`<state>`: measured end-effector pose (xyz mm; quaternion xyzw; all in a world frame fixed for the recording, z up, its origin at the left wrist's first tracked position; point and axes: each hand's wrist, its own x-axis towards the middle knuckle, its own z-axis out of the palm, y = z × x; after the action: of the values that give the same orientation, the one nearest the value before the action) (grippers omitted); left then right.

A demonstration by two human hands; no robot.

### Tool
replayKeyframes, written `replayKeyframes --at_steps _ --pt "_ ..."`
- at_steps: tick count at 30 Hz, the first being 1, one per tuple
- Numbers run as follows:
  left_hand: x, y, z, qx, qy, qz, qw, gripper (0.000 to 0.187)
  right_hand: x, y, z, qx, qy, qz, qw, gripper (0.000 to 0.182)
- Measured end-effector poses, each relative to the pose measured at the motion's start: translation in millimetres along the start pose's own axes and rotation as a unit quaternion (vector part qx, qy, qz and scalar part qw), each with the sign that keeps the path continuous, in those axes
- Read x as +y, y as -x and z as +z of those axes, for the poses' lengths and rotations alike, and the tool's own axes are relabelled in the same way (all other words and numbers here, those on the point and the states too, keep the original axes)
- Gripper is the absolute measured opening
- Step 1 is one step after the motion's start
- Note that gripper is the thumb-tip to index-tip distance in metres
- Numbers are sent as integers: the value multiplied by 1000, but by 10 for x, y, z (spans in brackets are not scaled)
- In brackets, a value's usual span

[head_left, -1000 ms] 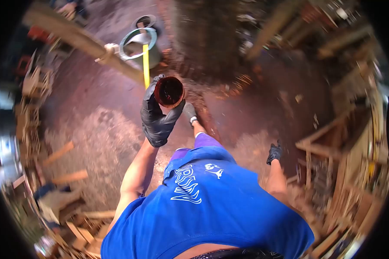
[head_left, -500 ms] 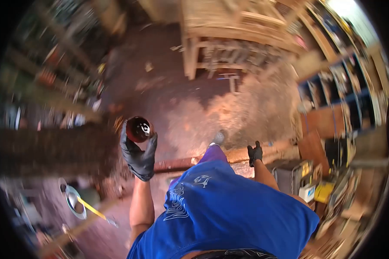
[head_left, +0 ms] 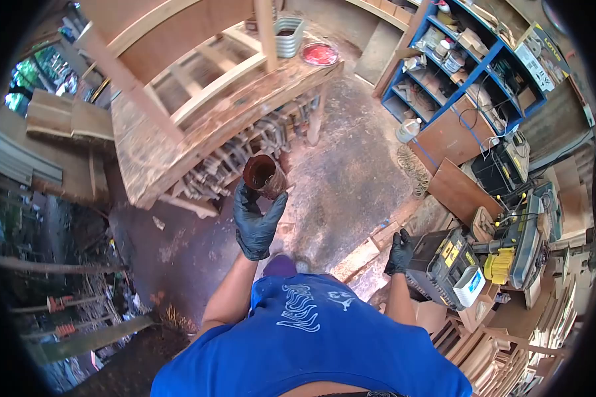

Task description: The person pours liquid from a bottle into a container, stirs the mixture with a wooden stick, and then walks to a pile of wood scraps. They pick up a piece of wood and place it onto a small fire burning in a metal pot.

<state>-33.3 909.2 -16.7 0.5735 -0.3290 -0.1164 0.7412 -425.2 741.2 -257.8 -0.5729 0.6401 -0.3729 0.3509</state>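
A dark reddish-brown cup (head_left: 265, 176) is gripped in my left hand (head_left: 258, 221), which wears a black glove. Its open mouth faces up toward me, and its inside looks dark and stained. I hold it out in front of my body, over the floor and near the front edge of the wooden workbench (head_left: 136, 178). My right hand (head_left: 398, 253), also in a black glove, hangs at my side with nothing in it and its fingers loosely apart. Beside it is a black and yellow toolbox (head_left: 437, 264).
A wooden frame (head_left: 212, 89) stands on the bench, with a ribbed grey container (head_left: 289, 40) and a red-stained lid or dish (head_left: 320, 54) near the corner. Clamps (head_left: 245, 149) hang beneath. Blue shelving (head_left: 437, 79) is at right; a timber beam (head_left: 361, 258) lies on the floor.
My view has turned and moved closer to the workbench and is sharper. The cup remains in my left hand, now before the bench. My right hand has come beside the toolbox.
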Motion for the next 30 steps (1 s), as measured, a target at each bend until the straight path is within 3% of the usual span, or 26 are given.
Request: replayKeyframes --at_steps 5,9,11,13,15,17,18,21,22,25,29,30 --pt "-572 -893 688 1 50 -3 999 68 -664 -772 531 51 -111 -12 992 49" --pt "-1018 -1602 1132 24 67 -21 997 70 -1349 -1850 975 57 -127 -22 990 59" --pt "-1176 -2127 1448 45 58 24 997 73 -1574 -2588 1286 64 -103 -63 991 66" --pt "-1182 -2509 1636 35 30 -44 998 75 -1790 -3092 1409 63 -83 -65 992 70" --pt "-1199 -3034 1871 42 -26 -11 999 75 -2173 -3604 1510 27 -110 -65 991 71" --pt "-1306 -3440 2025 80 -34 6 996 73 -2465 -4156 1618 29 -58 -149 987 70" --pt "-1326 -3637 2066 101 -55 -4 993 72 -2633 -4375 1639 10 -89 -92 992 69" --pt "-1354 -4154 2171 148 -129 1 980 69 -2679 -5143 1890 7 -81 -58 995 69" --pt "-1397 -4302 2199 163 -159 8 974 69 -2575 -5414 2053 2 -93 -97 991 68" --pt "-1536 -4633 2241 192 -249 21 949 70 -2490 -6168 2536 -64 -51 -142 986 71" --pt "-1576 -4968 2379 204 -420 -12 884 68 -3045 -7073 3231 -210 -44 -152 965 71" --pt "-1539 -5056 2471 211 -433 -27 876 67 -3080 -7375 3433 -204 -36 -296 932 70"
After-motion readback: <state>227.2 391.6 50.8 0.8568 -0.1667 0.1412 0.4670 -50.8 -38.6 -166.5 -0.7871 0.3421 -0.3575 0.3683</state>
